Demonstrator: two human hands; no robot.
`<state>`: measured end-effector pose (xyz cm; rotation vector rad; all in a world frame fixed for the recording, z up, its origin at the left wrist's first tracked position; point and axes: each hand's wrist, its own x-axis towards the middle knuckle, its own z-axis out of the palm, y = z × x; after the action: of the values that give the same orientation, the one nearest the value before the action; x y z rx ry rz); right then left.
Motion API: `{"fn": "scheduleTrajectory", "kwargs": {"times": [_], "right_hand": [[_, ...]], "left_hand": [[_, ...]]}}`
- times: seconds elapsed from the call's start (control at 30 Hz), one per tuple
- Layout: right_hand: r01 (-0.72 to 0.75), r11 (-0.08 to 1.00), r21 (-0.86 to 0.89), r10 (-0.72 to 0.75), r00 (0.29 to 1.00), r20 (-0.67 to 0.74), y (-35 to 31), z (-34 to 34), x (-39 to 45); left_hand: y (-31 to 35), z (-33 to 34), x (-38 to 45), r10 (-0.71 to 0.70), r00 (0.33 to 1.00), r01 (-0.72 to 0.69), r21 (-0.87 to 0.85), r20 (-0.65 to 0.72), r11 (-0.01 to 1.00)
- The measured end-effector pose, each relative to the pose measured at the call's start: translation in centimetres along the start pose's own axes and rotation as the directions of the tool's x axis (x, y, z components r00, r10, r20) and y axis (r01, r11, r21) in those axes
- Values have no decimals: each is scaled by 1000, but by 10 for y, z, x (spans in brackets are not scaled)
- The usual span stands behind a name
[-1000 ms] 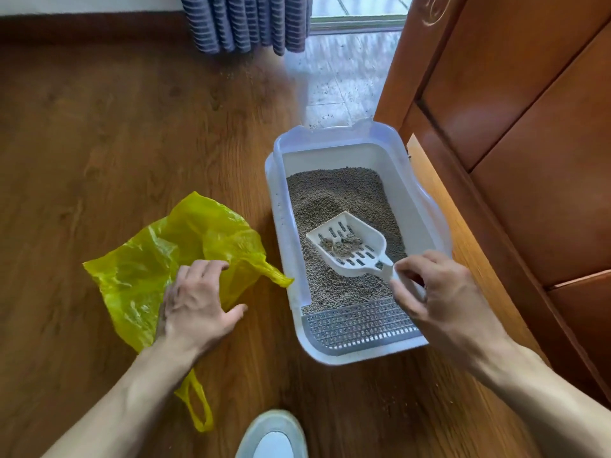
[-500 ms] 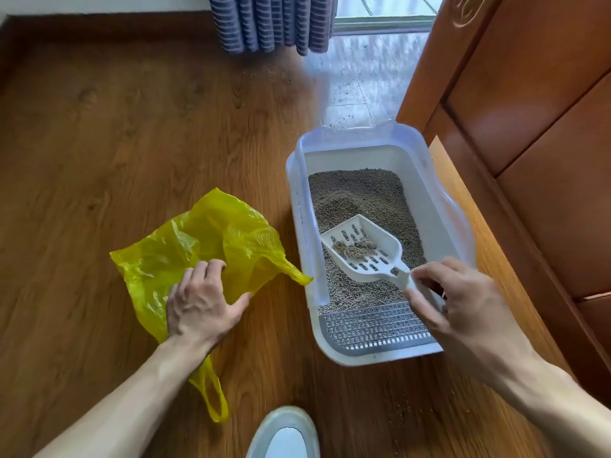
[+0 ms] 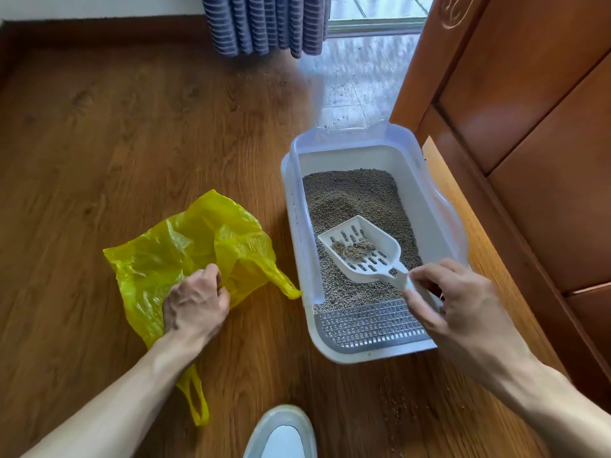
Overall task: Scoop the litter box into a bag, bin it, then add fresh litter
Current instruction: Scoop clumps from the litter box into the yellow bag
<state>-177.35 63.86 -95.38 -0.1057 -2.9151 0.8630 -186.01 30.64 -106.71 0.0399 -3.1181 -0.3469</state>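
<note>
Right hand (image 3: 463, 312) pinches the handle of the white scoop (image 3: 362, 251), loaded with clumps over the litter box (image 3: 443, 206). Yellow bag (image 3: 185, 246) lies left of the box on the floor, left hand (image 3: 195, 305) fingers bunching its plastic, mouth unopened

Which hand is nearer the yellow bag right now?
Left. The left hand rests on the yellow bag, fingers curled into its plastic. The right hand is off to the bag's right, over the litter box, holding the scoop handle.

Head-worn view, downward (near floor (image 3: 99, 143))
</note>
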Motion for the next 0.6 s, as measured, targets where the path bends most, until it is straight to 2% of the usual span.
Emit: {"fn": "scheduleTrajectory", "kwargs": {"times": [0.3,0.43,0.6], "right_hand": [[32,999,14,-31,998,-47,-21,-20,3],[105,994,33,-102,992,-69,-37,-35,4],[216,976,33,-214,975,-54,-60,-48,2]], "left_hand": [[35,-79,17,203,972,-221,-169,-119,960],[48,-96,22,178,975,-209,-279,-134,937],[57,-110,32,107,992,-123,-342,-65,932]]}}
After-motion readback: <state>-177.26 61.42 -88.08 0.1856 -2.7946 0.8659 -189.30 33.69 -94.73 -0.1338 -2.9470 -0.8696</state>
